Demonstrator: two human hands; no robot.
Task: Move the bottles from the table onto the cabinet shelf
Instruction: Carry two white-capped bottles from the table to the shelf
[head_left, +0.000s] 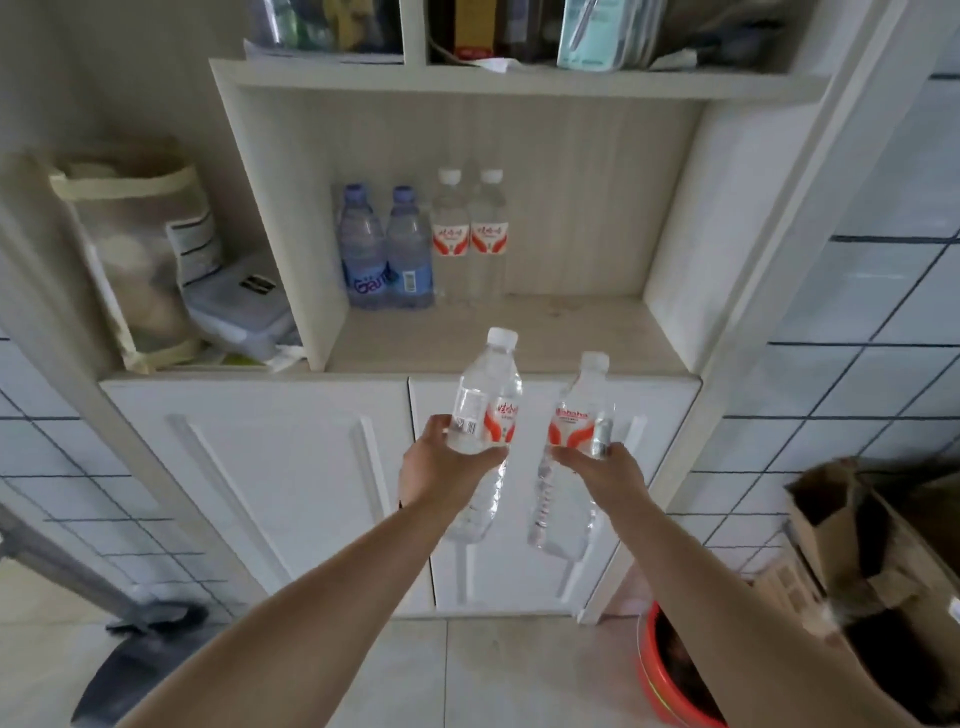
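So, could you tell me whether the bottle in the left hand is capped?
Capped: the bottle gripped by the left hand has its white cap on.

Soft, even daylight fills the scene with faint shadows. The whole picture is slightly blurred, more toward the corners, and wide-angle distortion bends the pale wood-grain cabinet frame (769, 218) outward at the edges.

Both held water bottles, one centre (485, 415) and one right of it (574, 452), are clear, ribbed, glossy plastic with shiny red-and-white film labels. The cabinet shelf (545, 332) shows matt pale wood grain; the doors (260, 493) below are smooth white. At left hangs a cloth-trimmed mesh bag (130, 249); at lower right, rough brown cardboard box (857, 545) and glossy red plastic basin (670, 680).
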